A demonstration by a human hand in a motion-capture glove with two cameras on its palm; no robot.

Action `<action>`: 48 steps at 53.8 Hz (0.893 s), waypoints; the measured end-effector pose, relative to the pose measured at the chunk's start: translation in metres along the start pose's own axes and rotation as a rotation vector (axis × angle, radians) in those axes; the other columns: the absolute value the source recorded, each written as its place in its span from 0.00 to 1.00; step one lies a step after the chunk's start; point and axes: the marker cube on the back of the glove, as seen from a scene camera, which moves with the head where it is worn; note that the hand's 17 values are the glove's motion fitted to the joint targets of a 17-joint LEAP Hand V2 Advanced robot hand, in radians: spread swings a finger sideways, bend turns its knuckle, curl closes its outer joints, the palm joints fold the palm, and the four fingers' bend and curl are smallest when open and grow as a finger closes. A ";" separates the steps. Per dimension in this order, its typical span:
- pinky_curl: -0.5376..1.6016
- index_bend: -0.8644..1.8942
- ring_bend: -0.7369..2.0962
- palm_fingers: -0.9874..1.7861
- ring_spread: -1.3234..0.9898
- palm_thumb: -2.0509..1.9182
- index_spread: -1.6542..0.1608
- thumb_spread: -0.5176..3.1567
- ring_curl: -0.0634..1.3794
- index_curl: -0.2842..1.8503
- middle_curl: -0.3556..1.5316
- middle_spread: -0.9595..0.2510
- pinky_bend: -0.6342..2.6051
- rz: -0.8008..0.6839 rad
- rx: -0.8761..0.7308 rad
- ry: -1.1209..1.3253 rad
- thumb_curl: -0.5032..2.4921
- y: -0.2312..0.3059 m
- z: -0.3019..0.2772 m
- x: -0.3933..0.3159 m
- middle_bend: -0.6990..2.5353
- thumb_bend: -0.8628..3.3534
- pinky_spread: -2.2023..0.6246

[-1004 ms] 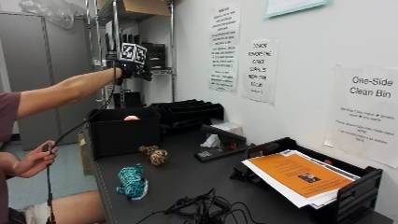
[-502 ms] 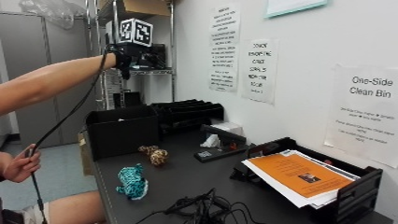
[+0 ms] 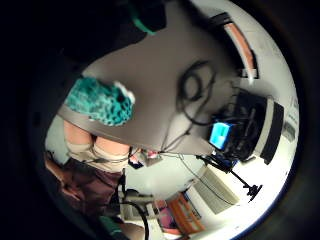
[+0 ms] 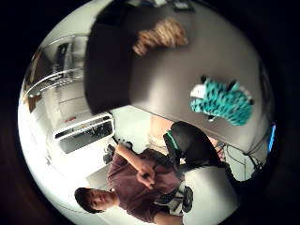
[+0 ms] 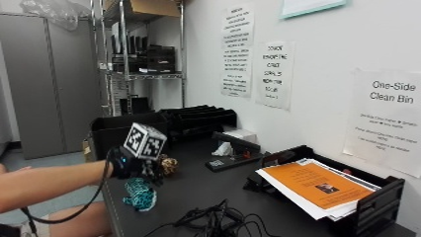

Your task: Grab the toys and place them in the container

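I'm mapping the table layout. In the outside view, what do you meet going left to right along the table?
Gloved right hand above the teal toy → tangle of black cables → paper tray holding the orange sheet.

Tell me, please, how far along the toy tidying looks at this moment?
Still unfinished. The teal toy and the brown toy both lie on the table, outside the black container. Whether anything is already inside the container cannot be seen. The gloved right hand hovers above the teal toy with no grip on anything. Both toys remain to be picked up and binned.
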 end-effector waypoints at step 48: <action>0.45 0.65 0.68 0.73 0.40 0.67 0.77 0.37 0.55 0.38 0.62 0.59 0.46 0.015 0.106 0.039 0.40 -0.010 -0.145 -0.064 0.59 0.23 0.66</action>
